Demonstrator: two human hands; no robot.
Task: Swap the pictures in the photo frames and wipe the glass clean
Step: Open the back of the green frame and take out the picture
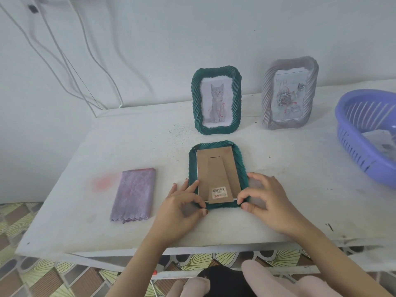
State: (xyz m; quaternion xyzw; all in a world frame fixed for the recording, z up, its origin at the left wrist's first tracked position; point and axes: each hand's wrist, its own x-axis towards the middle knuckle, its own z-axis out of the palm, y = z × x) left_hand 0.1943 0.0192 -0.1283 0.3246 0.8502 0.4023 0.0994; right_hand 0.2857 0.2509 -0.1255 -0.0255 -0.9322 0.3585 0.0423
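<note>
A green frame (216, 146) lies face down on the white table (128, 142), its brown cardboard back (216, 168) with folded stand and barcode sticker facing up. My left hand (182, 209) pinches the frame's near left corner. My right hand (265, 198) pinches the near right corner with curled fingers. Behind it a second green frame (216, 99) stands upright with a kitten picture. To its right stands a grey frame (289, 93) with a rose drawing. Both standing pictures carry red scribbles. A folded purple cloth (135, 194) lies at the left.
A purple plastic basket (364, 133) with something pale inside sits at the table's right edge. White cables (70, 61) hang down the wall at the back left. A pink stain (102, 182) marks the table left of the cloth. Patterned floor tiles show below.
</note>
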